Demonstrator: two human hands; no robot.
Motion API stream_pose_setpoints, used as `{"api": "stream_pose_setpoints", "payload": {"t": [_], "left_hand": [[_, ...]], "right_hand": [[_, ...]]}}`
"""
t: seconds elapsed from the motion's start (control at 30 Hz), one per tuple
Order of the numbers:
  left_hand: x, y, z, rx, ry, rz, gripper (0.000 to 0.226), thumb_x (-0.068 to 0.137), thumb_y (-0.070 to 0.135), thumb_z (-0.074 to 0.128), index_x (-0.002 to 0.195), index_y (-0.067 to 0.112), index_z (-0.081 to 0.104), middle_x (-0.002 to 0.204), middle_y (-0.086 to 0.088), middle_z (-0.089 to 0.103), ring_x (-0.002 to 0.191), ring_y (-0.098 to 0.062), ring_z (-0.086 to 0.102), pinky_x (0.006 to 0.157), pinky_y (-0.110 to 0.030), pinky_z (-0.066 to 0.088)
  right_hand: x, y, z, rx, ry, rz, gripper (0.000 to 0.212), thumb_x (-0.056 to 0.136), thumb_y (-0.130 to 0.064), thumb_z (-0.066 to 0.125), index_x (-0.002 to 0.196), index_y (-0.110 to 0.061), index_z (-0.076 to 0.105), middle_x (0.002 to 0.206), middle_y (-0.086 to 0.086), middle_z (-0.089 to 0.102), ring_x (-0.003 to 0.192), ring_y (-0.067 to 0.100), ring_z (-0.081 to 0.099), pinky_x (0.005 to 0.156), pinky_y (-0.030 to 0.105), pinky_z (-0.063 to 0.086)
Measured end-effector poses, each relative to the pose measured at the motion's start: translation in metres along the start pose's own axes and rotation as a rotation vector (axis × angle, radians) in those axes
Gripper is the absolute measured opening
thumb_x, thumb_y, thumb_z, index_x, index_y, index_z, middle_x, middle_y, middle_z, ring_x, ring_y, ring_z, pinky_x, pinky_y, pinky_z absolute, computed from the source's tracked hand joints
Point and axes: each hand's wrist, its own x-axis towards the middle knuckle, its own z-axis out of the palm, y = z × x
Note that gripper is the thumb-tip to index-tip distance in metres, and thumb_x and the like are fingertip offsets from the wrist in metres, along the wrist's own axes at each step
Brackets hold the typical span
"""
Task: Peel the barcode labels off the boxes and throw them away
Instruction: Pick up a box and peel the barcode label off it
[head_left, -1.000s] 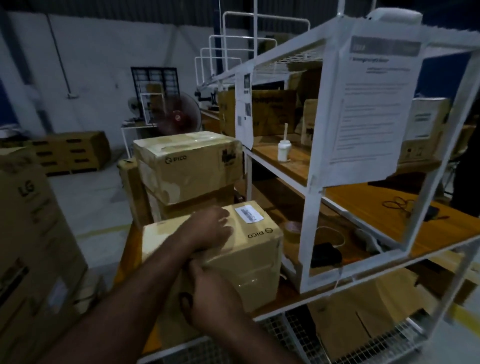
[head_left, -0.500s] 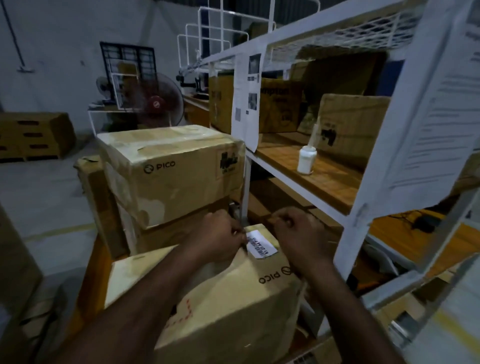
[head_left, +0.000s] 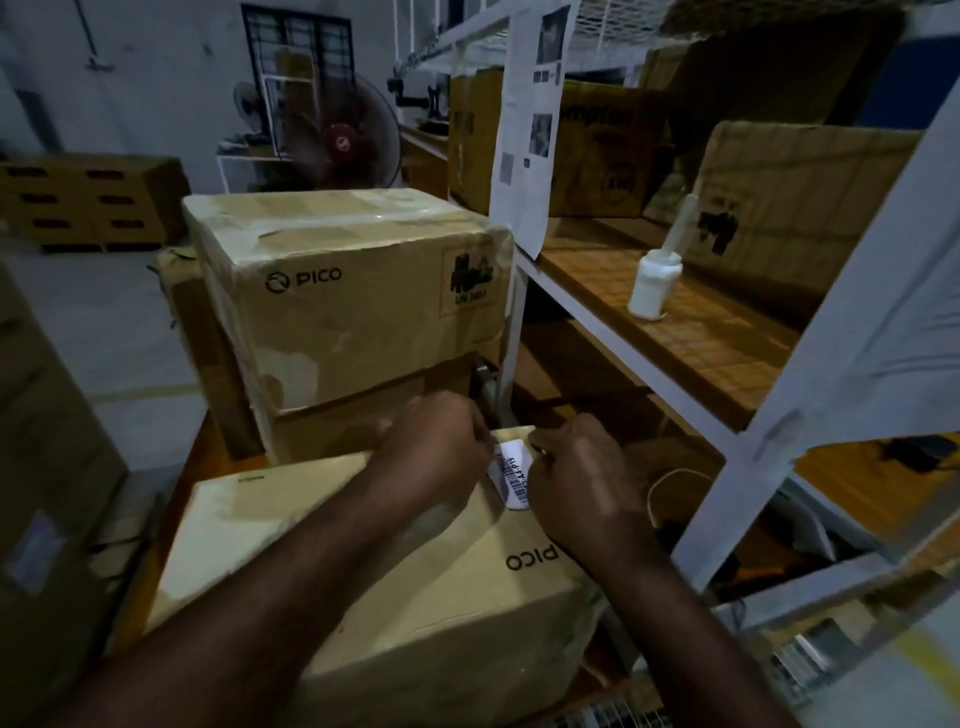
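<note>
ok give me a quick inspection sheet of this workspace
surface: orange wooden deck under the boxes
job's things: near box, white barcode label on its top
clutter: stacked boxes behind, white bottle on the white rack
hands: left hand and right hand curled at the label's edges, grip unclear
cables: pale loop low in the rack
surroundings: taped paper, fan

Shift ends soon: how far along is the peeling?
Done: nothing visibly peeled yet. In hand: left hand and right hand work at the edges of the barcode label, still lying on the near box. Left: pull it off, discard it, then check the stacked box behind.
</note>
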Motion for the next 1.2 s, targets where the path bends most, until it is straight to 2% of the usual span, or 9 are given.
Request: {"api": "stream_pose_setpoints", "payload": {"t": [0.13, 0.27, 0.4, 0.53, 0.63, 0.73, 0.83, 1.0, 1.2], "left_hand": [[0.003, 0.002, 0.000, -0.057, -0.061, -0.058, 0.029, 0.081, 0.027, 0.073, 0.055, 0.033, 0.063, 0.081, 0.011, 0.068, 0.090, -0.019, 0.065, 0.086, -0.044, 0.054], [0.003, 0.008, -0.007, -0.064, -0.120, -0.042, 0.020, 0.085, 0.031, 0.073, 0.066, 0.029, 0.066, 0.088, 0.005, 0.071, 0.089, -0.018, 0.065, 0.086, -0.042, 0.055], [0.001, 0.016, -0.015, -0.054, -0.187, 0.000, 0.007, 0.090, 0.025, 0.067, 0.090, 0.021, 0.073, 0.087, 0.005, 0.066, 0.083, -0.010, 0.060, 0.079, -0.034, 0.054], [0.004, 0.019, -0.021, -0.102, -0.212, 0.019, 0.008, 0.089, 0.013, 0.067, 0.091, 0.021, 0.070, 0.079, 0.014, 0.057, 0.071, 0.001, 0.052, 0.060, -0.019, 0.045], [0.008, 0.023, -0.023, -0.168, -0.258, -0.004, 0.010, 0.087, 0.015, 0.071, 0.095, 0.021, 0.069, 0.088, 0.008, 0.065, 0.079, -0.005, 0.061, 0.068, -0.025, 0.054], [0.011, 0.026, -0.021, -0.181, -0.323, -0.023, 0.018, 0.088, 0.018, 0.071, 0.105, 0.016, 0.072, 0.100, 0.002, 0.070, 0.089, -0.010, 0.066, 0.085, -0.033, 0.059], [0.012, 0.023, -0.017, -0.226, -0.311, -0.027, 0.017, 0.089, 0.014, 0.068, 0.105, 0.014, 0.073, 0.100, 0.004, 0.069, 0.088, -0.006, 0.064, 0.081, -0.027, 0.057], [0.010, 0.017, -0.016, -0.298, -0.310, -0.008, 0.011, 0.091, 0.012, 0.065, 0.098, 0.018, 0.072, 0.090, 0.008, 0.066, 0.083, -0.003, 0.061, 0.069, -0.020, 0.051], [0.008, 0.008, -0.020, -0.328, -0.319, 0.061, 0.010, 0.091, 0.009, 0.064, 0.093, 0.016, 0.071, 0.087, 0.007, 0.065, 0.082, -0.009, 0.063, 0.064, -0.020, 0.049]], "right_hand": [[-0.004, 0.000, 0.001, -0.119, 0.037, -0.074, 0.026, 0.094, -0.025, 0.051, 0.114, -0.022, 0.066, 0.115, 0.004, 0.056, 0.103, 0.021, 0.053, 0.075, 0.026, 0.030], [-0.005, 0.000, 0.003, -0.190, 0.092, -0.111, 0.013, 0.083, -0.027, 0.066, 0.092, -0.020, 0.071, 0.096, 0.004, 0.062, 0.087, 0.020, 0.058, 0.069, 0.027, 0.038], [-0.006, 0.007, 0.008, -0.106, 0.049, -0.116, 0.020, 0.091, -0.032, 0.057, 0.108, -0.026, 0.066, 0.110, 0.000, 0.056, 0.099, 0.016, 0.052, 0.078, 0.021, 0.030], [0.001, 0.007, 0.011, -0.037, -0.009, -0.048, 0.022, 0.090, -0.022, 0.051, 0.108, -0.017, 0.063, 0.113, 0.010, 0.054, 0.102, 0.028, 0.054, 0.083, 0.036, 0.047], [0.001, 0.005, 0.011, -0.029, -0.043, -0.027, 0.025, 0.092, -0.022, 0.048, 0.114, -0.018, 0.059, 0.118, 0.011, 0.052, 0.107, 0.030, 0.052, 0.086, 0.040, 0.046], [-0.001, 0.008, 0.011, -0.046, -0.058, -0.058, 0.028, 0.093, -0.028, 0.051, 0.119, -0.021, 0.059, 0.123, 0.007, 0.052, 0.111, 0.025, 0.049, 0.088, 0.031, 0.040], [-0.002, 0.012, 0.011, -0.038, -0.052, -0.106, 0.035, 0.091, -0.033, 0.059, 0.124, -0.021, 0.059, 0.126, 0.002, 0.053, 0.110, 0.018, 0.049, 0.085, 0.021, 0.029], [-0.003, 0.009, 0.008, 0.020, 0.015, -0.094, 0.030, 0.094, -0.033, 0.057, 0.123, -0.023, 0.060, 0.120, 0.002, 0.055, 0.104, 0.016, 0.053, 0.082, 0.019, 0.034], [0.001, 0.010, 0.010, 0.118, -0.021, -0.007, 0.039, 0.097, -0.035, 0.053, 0.135, -0.023, 0.053, 0.132, 0.000, 0.046, 0.120, 0.015, 0.049, 0.087, 0.018, 0.035]]}}
